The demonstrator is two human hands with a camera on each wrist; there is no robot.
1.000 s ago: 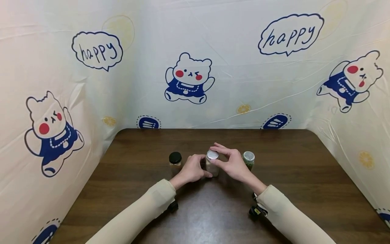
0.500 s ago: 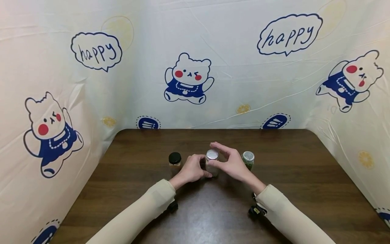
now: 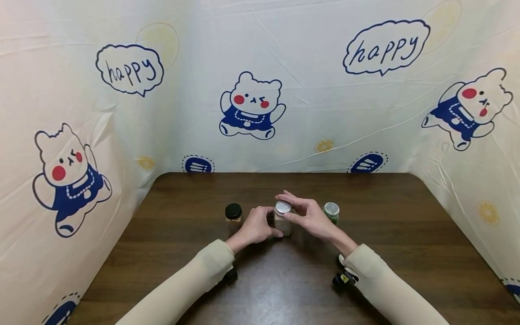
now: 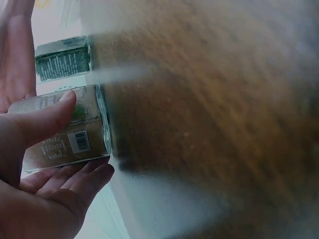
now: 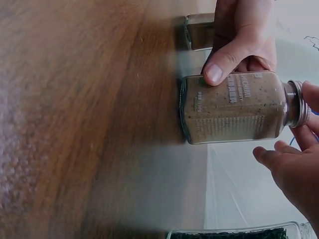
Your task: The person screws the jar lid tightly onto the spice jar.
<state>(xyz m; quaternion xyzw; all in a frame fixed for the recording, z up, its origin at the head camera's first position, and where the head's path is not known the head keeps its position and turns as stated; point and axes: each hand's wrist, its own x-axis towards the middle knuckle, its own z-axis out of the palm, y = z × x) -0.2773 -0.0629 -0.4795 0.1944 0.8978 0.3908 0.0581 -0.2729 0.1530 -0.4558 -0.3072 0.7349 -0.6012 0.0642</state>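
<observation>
Steadily brace the jar [image 5: 237, 110], clamped in the left hand [image 3: 256, 226]; turn the lid [image 3: 283, 206] level, pinched above in the right hand [image 3: 313, 219].

Tan-filled silver-lidded jar [image 5: 239, 107], black-lidded jar [image 3: 233, 211], brown wood-grain table [image 3: 406, 239], pale cloth [image 3: 313, 49] with 3 blue-and-red bears [image 3: 248, 118]

The left grip [image 3: 257, 225] partly hides the middle jar [image 3: 283, 224].

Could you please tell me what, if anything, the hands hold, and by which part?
The middle jar: the left hand grips its glass body, and the right hand pinches its silver lid.
</observation>
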